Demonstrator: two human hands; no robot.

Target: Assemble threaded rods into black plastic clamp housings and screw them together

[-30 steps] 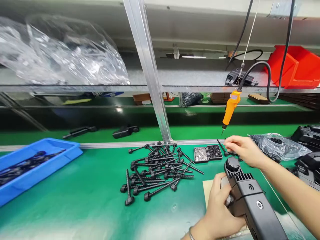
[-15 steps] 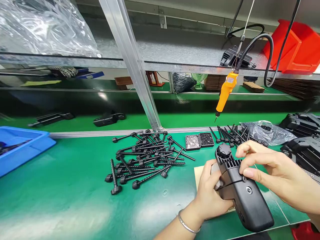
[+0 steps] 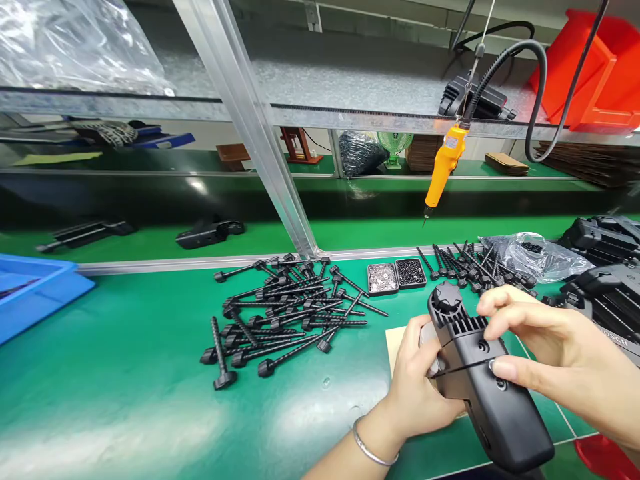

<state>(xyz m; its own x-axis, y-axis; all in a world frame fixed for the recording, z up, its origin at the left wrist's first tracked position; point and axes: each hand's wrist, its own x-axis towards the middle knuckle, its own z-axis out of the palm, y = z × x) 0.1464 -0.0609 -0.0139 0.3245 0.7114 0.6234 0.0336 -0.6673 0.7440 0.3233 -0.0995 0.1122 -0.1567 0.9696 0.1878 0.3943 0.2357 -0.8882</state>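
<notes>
My left hand (image 3: 418, 385) grips the left side of a black plastic housing (image 3: 487, 385) that has a ribbed knob at its far end and round holes on its top face. My right hand (image 3: 545, 353) rests on the same housing, thumb and fingertips pressed at the holes near its middle; whether something small is pinched there I cannot tell. The housing lies tilted over a tan pad (image 3: 395, 343) on the green bench (image 3: 125, 373). Two small trays, one of silver screws (image 3: 383, 278) and one of black screws (image 3: 411, 272), stand just beyond.
A heap of black threaded rods with knobs (image 3: 285, 317) lies left of the hands, and more rods (image 3: 467, 267) lie at the right. An orange electric screwdriver (image 3: 441, 172) hangs above. A blue bin (image 3: 35, 293) sits far left, black housings (image 3: 607, 267) and a plastic bag (image 3: 535, 257) far right.
My right hand came back from the rods at the rear right and settled on top of the housing. The view dropped and shifted; my left hand kept its hold.
</notes>
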